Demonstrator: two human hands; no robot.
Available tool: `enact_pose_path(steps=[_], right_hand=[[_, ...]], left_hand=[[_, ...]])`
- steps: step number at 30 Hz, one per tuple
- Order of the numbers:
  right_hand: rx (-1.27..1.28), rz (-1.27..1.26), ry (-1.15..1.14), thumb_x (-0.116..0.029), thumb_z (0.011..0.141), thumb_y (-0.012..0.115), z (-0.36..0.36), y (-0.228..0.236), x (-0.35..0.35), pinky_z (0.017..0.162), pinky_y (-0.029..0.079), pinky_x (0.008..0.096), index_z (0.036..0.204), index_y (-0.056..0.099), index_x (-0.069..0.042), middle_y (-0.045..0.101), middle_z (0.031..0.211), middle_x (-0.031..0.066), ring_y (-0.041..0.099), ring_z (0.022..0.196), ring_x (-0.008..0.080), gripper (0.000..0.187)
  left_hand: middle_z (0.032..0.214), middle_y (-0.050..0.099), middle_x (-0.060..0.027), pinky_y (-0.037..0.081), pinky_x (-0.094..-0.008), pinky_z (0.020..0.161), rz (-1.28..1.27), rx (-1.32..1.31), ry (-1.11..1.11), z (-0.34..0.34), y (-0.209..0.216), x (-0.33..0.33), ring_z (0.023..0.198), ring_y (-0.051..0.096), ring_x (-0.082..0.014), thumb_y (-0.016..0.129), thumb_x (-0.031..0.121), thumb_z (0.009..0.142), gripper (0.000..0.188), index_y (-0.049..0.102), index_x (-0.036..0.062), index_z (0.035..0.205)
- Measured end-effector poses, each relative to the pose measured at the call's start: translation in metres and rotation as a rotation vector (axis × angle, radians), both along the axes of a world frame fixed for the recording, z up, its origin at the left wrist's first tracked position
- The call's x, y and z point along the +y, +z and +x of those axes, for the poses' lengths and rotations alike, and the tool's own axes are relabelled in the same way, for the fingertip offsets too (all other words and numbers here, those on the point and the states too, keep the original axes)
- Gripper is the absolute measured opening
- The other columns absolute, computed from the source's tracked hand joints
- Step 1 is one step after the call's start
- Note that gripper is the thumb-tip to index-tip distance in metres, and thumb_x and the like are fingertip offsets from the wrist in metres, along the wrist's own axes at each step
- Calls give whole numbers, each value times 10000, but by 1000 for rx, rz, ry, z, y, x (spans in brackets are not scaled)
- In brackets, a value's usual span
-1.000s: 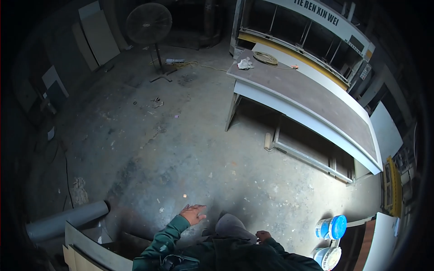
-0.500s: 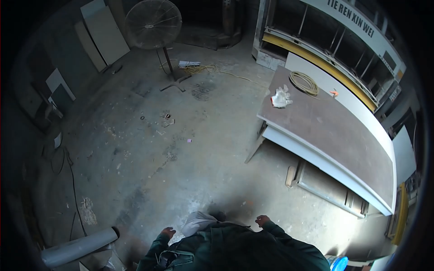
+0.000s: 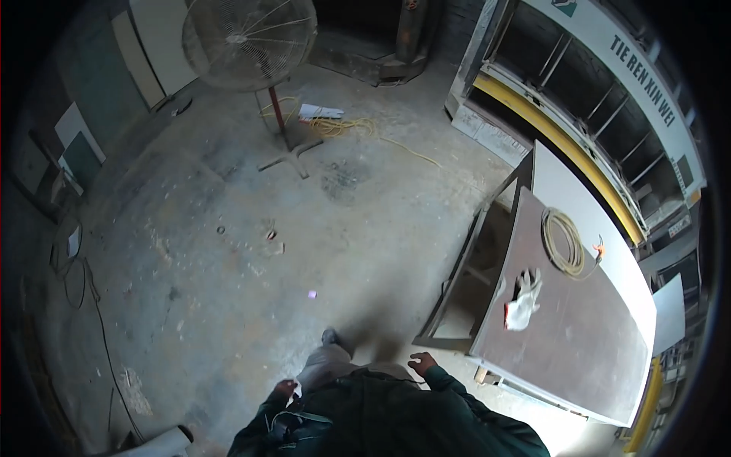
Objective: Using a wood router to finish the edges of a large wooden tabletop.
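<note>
My left hand [image 3: 286,388] hangs beside my left thigh, its fingers mostly hidden; whether it holds anything does not show. My right hand [image 3: 421,364] is held low at my right side, loosely curved with the fingers apart and nothing in it. It is nearest to the near-left corner of a brown-topped table [image 3: 579,335], without touching it. White work gloves [image 3: 522,303] with a red cuff lie on that table. Beyond them rests a coiled yellowish hose [image 3: 562,242], with an orange fitting [image 3: 599,250] close by.
A large pedestal fan [image 3: 251,46] stands at the far left, with a yellow cord [image 3: 346,126] on the floor by its base. A big machine with a yellow beam [image 3: 563,148] stands behind the table. Black cable [image 3: 106,343] and a grey roll [image 3: 164,442] lie at left.
I have stepped forward, so the fan, table and machine appear closer. The table's left end and open frame now show beside my right hand. The gloves and hose remain on the table.
</note>
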State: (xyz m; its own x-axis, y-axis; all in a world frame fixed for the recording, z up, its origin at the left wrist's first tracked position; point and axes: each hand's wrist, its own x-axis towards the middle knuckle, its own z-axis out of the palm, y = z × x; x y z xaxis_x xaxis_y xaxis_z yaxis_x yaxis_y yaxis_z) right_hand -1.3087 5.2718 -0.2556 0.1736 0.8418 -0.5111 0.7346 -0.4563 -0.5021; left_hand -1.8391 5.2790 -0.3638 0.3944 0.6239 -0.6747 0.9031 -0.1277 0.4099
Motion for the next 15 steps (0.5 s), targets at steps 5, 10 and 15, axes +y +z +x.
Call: enact_pose_path(steps=[5, 10, 15], right_hand=[[229, -55, -569, -312, 761, 721, 30, -2, 136, 909, 486, 367, 1052, 694, -90, 654, 1079, 174, 614, 1039, 299, 366], [388, -298, -676, -278, 796, 680, 86, -26, 264, 599, 543, 344, 1044, 656, -60, 686, 843, 112, 688, 714, 232, 331], [289, -365, -362, -234, 851, 570, 168, -65, 380, 463, 486, 390, 797, 612, -89, 618, 686, 113, 646, 571, 253, 161]], left_hand=[[1065, 666, -91, 475, -308, 913, 42, -432, 663, 36, 44, 328, 989, 615, -189, 594, 175, 896, 293, 600, 73, 1170], [1026, 678, -71, 485, -299, 858, 216, -451, 753, 81, 62, 581, 926, 610, -152, 592, 180, 904, 304, 600, 26, 1166], [1093, 663, -103, 456, -342, 947, 115, -126, 489, 142, 25, 684, 1058, 607, -225, 596, 162, 878, 280, 614, 64, 1140]])
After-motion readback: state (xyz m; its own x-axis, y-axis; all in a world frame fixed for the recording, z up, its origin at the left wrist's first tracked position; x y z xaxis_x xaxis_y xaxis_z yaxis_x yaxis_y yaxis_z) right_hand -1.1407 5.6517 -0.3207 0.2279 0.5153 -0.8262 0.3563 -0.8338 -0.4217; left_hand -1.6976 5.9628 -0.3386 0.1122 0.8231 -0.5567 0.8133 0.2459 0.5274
